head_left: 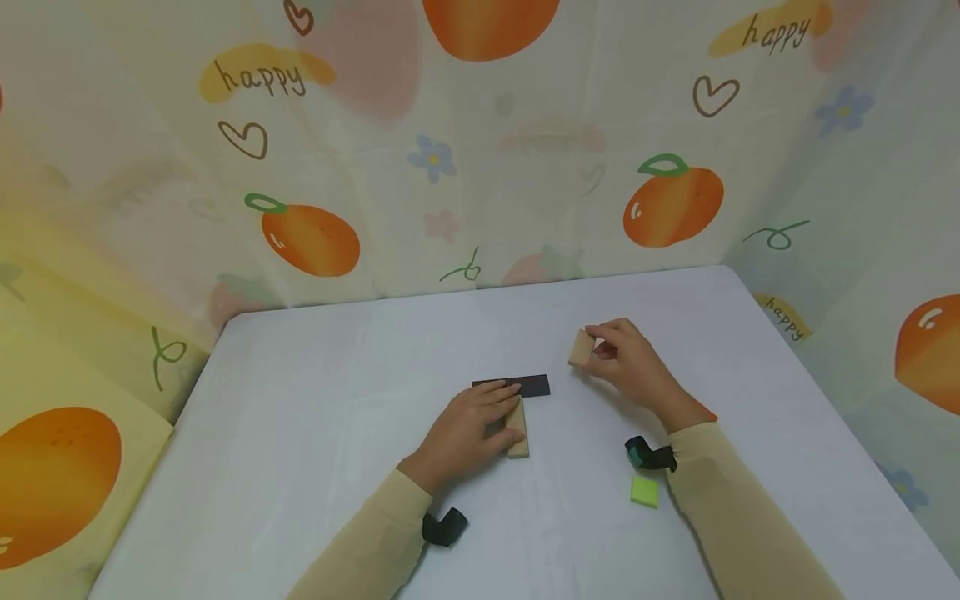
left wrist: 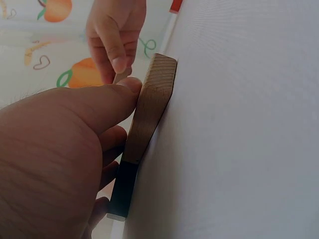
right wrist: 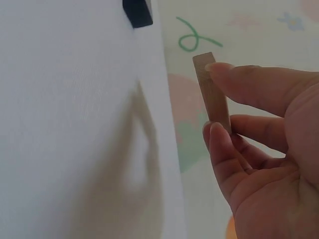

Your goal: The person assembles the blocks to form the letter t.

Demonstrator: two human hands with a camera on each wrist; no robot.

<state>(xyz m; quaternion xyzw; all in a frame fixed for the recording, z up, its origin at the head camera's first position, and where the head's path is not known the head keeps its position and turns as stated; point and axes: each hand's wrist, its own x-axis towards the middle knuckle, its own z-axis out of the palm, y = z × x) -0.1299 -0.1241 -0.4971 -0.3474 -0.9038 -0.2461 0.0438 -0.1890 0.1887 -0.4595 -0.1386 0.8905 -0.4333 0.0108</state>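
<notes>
On the white table, a long wooden block (head_left: 518, 433) meets a black block (head_left: 534, 385) end to side, roughly in a T. My left hand (head_left: 468, 429) rests over both, with its fingers across the black block and its thumb on the wooden one. In the left wrist view the thumb tip touches the wooden block (left wrist: 154, 94) near its end, and the other fingers lie beside the black block (left wrist: 123, 191). Off to the right, my right hand (head_left: 630, 367) pinches a small wooden block (right wrist: 213, 92) between thumb and fingers, raised above the table.
A yellow-green square block (head_left: 645, 492) lies by the right forearm. Something red (head_left: 711, 414) peeks out behind the right wrist, mostly hidden. Black wrist devices (head_left: 445, 528) sit at both cuffs. A fruit-patterned cloth (head_left: 480, 167) hangs behind the table's far edge.
</notes>
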